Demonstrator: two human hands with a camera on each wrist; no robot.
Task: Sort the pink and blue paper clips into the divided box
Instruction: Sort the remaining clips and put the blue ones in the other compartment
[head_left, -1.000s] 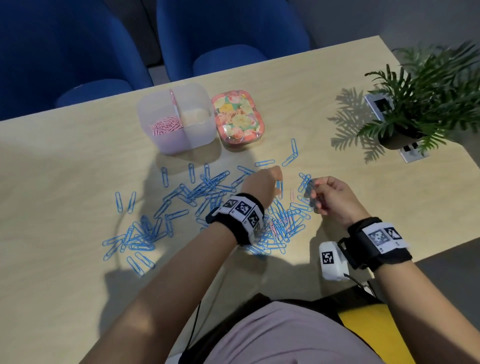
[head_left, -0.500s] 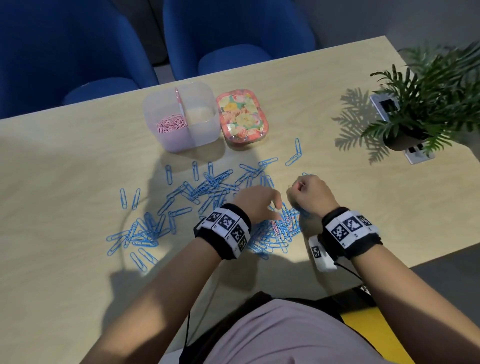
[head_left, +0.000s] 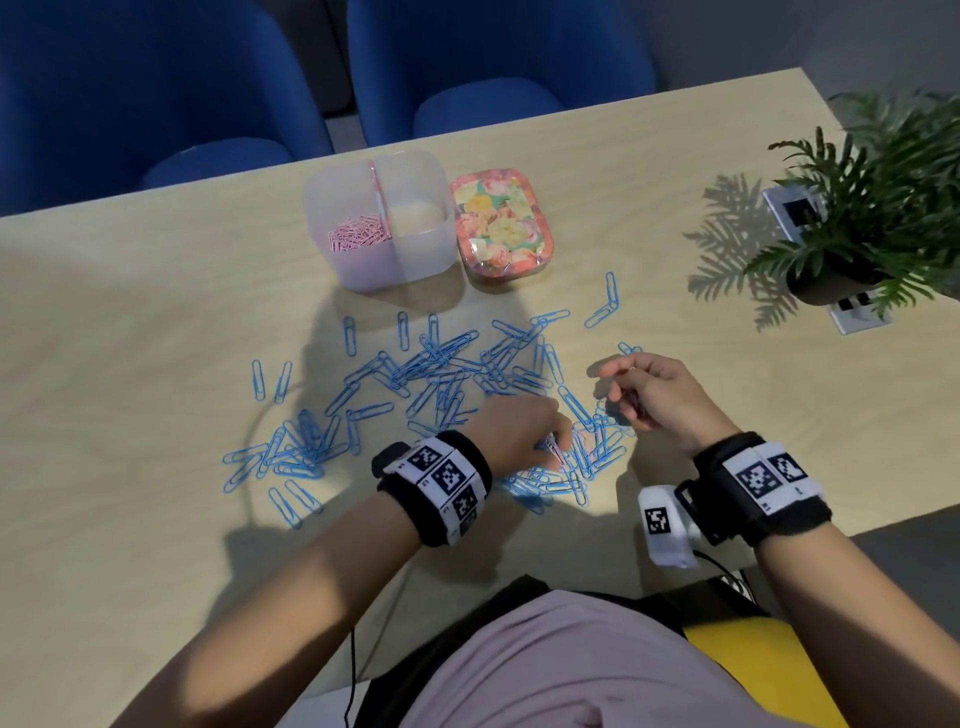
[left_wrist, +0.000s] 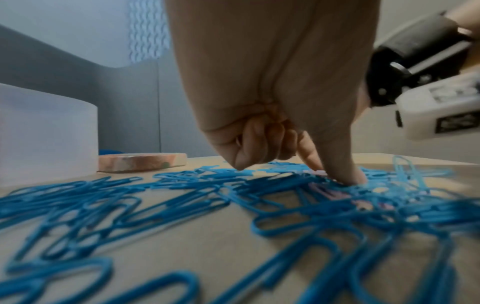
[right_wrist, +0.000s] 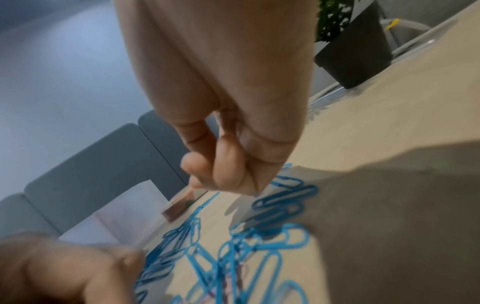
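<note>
A big pile of blue paper clips (head_left: 441, 384) is lying spread out on the counter (head_left: 130, 312). A few pink paper clips (left_wrist: 330, 192) are hiding in the pile, close to the person.

The left hand (head_left: 519, 426) is reaching down into the near part of the pile. Three of its fingers are curling into the palm. Its pointing finger (left_wrist: 310, 156) and thumb (left_wrist: 342, 160) are poking down into the clips, right next to a pink one. They are coming close together, but it is hard to tell if this grip is pinching a clip.

The right hand (head_left: 660, 397) is hanging just above the right edge of the pile. Its fingers (right_wrist: 228, 170) are curling in and bunching together near the thumb. Something small may be sitting in this grip, but the picture is too blurry to tell.

The divided box (head_left: 382, 218) is standing at the far side of the counter, past the pile. Its left part is holding a heap of pink clips (head_left: 358, 238). Its right part is showing no clips. A flowery lid (head_left: 501, 223) is lying just beside the box on its right.

A potted plant (head_left: 857, 208) is standing at the far right corner. Two blue chairs (head_left: 467, 62) are standing behind the counter.
</note>
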